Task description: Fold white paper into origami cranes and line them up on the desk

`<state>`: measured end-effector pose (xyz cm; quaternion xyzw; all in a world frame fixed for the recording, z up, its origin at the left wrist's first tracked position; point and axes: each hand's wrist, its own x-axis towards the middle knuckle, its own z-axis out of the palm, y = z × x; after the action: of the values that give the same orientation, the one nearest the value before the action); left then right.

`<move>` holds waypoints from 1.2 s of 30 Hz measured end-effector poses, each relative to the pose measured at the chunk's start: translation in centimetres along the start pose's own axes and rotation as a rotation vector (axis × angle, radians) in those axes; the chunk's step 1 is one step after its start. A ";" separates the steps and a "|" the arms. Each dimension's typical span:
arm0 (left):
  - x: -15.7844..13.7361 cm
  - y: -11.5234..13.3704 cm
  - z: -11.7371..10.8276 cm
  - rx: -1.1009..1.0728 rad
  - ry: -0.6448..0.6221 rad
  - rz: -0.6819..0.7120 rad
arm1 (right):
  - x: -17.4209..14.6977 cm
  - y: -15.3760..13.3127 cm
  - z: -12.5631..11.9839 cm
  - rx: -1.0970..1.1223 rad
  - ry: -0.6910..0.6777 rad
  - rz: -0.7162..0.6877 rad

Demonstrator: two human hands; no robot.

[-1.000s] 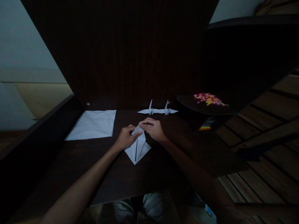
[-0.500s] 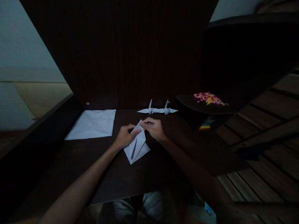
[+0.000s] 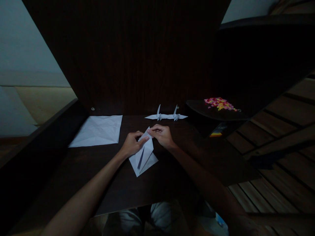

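Observation:
A white sheet of folded paper [image 3: 145, 157] lies between my hands, with a narrow upper point, a long dark slit down its front and a wider square part below. My left hand [image 3: 133, 143] grips its left side, thumb flat on the front and fingers behind. Near the upper tip, my right hand [image 3: 161, 134] pinches the right edge between thumb and fingers. Just beyond my hands, two white origami cranes [image 3: 167, 116] stand in a row against the back panel. The fingers behind the paper are partly hidden.
A stack of creased white paper [image 3: 98, 130] lies on the dark desk [image 3: 118, 196] to the left. On the right, a rounded shelf [image 3: 197, 106] bears a pile of small pink, red and yellow pieces [image 3: 220, 103]. A low side wall [image 3: 41, 137] borders the desk's left.
The lower square part of the folded paper has dropped slightly toward me and spread a little wider to the left. Both hands keep almost the same grip and place.

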<state>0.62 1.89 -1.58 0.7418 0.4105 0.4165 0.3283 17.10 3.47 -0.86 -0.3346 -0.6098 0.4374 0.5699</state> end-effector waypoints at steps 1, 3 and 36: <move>0.0 0.0 0.0 0.005 0.010 -0.002 | 0.0 0.0 0.0 0.007 0.007 0.006; 0.0 0.1 0.1 0.004 0.037 -0.001 | 0.1 0.0 0.0 0.018 0.034 0.024; 0.0 0.0 -0.3 -0.127 0.056 -0.065 | 0.0 -0.6 -0.3 -0.061 -0.005 -0.002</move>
<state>0.31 1.91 -1.44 0.6938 0.4162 0.4515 0.3763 17.42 3.28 -0.28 -0.3503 -0.6247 0.4190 0.5581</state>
